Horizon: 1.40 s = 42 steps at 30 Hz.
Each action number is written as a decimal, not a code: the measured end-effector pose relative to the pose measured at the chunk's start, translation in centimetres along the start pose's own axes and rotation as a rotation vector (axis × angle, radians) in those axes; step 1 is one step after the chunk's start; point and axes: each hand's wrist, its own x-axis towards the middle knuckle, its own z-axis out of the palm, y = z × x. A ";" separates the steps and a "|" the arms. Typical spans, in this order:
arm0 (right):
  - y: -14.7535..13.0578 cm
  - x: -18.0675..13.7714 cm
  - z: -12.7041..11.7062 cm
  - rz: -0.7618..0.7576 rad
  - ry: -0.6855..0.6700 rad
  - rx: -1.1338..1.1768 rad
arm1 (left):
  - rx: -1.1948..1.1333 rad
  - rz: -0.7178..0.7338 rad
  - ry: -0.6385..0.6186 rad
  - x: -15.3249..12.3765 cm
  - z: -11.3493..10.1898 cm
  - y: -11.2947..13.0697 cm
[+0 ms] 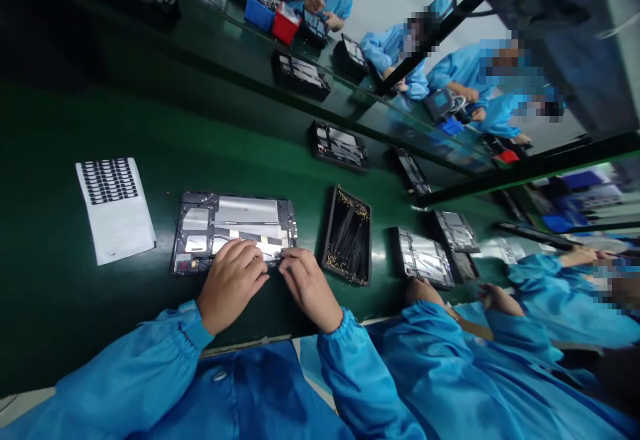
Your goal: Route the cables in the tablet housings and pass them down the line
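An opened tablet chassis (235, 223) lies flat on the green belt (60, 293) in front of me, its inner boards and silver shields showing. My left hand (231, 283) rests on its near edge with the fingers curled down onto the parts. My right hand (309, 288) sits beside it at the chassis's near right corner, fingertips pinched against the edge. What the fingertips hold, if anything, is hidden.
A white sheet with rows of black stickers (114, 207) lies to the left. A black tray of small gold-tipped parts (349, 235) stands to the right. More opened tablets (423, 257) lie along the belt. A co-worker's hands (425, 290) work next to me; others in blue coats sit across.
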 end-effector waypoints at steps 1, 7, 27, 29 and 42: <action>0.1 0.1 -0.1 -0.008 -0.014 -0.002 | 0.001 -0.012 0.006 0.0 0.5 -0.1; 0.0 0.8 -0.1 -0.060 -0.037 -0.059 | -0.005 -0.075 0.035 0.0 1.3 -0.8; 0.5 0.7 -0.2 -0.062 -0.026 0.000 | 0.086 -0.005 0.059 0.3 1.7 -0.3; 0.9 0.2 -0.2 -0.022 0.038 0.093 | 0.088 -0.008 0.054 0.3 1.7 -0.2; 1.0 -0.2 0.5 0.048 0.096 0.140 | 0.115 0.022 0.055 0.4 2.0 0.0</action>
